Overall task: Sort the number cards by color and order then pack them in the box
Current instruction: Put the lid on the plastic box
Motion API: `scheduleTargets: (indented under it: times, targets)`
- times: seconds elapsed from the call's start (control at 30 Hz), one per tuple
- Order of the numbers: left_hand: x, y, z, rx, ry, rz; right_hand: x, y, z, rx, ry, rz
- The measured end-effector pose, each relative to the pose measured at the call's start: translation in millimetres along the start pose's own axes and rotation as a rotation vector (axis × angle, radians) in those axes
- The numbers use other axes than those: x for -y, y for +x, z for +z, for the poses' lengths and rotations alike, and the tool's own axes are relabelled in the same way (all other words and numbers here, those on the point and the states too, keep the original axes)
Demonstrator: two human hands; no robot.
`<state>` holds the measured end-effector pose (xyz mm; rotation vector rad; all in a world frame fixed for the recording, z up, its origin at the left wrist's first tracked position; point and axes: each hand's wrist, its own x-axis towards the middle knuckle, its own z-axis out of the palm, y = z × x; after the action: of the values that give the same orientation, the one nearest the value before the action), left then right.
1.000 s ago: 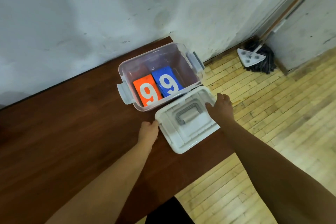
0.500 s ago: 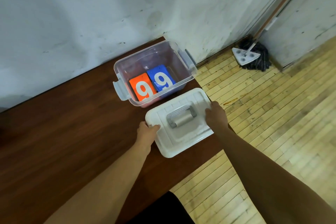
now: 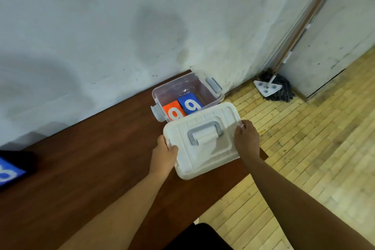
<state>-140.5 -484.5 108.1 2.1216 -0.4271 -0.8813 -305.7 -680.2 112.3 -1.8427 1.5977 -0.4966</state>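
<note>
The clear plastic box (image 3: 183,84) stands a little right of the centre of the frame, at the far right corner of the brown table (image 3: 91,158), close to the white wall (image 3: 121,26). Inside it, on the bottom, two number cards lie side by side. The orange card (image 3: 172,112) is on the left and the blue card (image 3: 189,104) is on the right. Each one carries a white "9", and the lower part of both digits is hidden by the lid. A grey latch (image 3: 214,85) sits on the right end of the box and another grey latch (image 3: 156,110) on the left end.

The white lid (image 3: 205,158) is just below the box in the frame and covers its near rim. I cannot tell if it touches the rim. On top of it there is a grey handle (image 3: 205,132). The left hand (image 3: 165,153) grips the left edge of the lid, with the thumb lying on top. The right hand (image 3: 246,138) grips the right edge, with its fingers curled over the top.

At the left edge of the frame another blue card (image 3: 9,172) lies on the table. Its white digit is cut off by the frame and I cannot read it for sure. In the upper right, on the wooden floor (image 3: 314,158), a mop (image 3: 273,90) leans in the corner.
</note>
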Motion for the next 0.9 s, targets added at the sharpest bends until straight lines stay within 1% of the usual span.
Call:
scheduleTargets:
  times: [0.07,0.13,0.23,0.4,0.47,0.57,0.67,0.8,0.9]
  targets:
    - [-11.0,-1.7,-10.9,-0.032,-0.042,0.067,13.9,1.8,-5.2,-0.028,0.008,-0.048]
    - [-24.3,2.0,-19.5,-0.08,-0.061,0.089,28.5,8.9,-8.5,-0.026,0.01,-0.077]
    - [-45.0,17.7,-26.8,-0.179,-0.062,0.075,48.8,31.4,-10.7,0.015,0.028,-0.122]
    - [-75.8,58.0,-23.6,-0.25,-0.068,0.048,71.6,92.7,-3.6,0.121,-0.006,-0.159]
    - [-77.3,77.9,-16.8,-0.297,-0.045,0.04,76.3,121.2,6.3,0.155,-0.023,-0.217]
    - [-78.0,99.2,-4.0,-0.356,-0.036,-0.028,78.9,160.8,26.8,0.227,-0.086,-0.28]
    - [-78.8,113.3,10.4,-0.43,-0.016,-0.077,83.2,186.5,45.5,0.301,-0.109,-0.287]
    - [-78.7,129.1,25.0,-0.507,0.064,-0.092,78.3,207.0,67.2,0.337,-0.157,-0.291]
    - [-79.2,135.0,25.3,-0.546,0.138,-0.1,77.7,212.8,74.4,0.374,-0.144,-0.293]
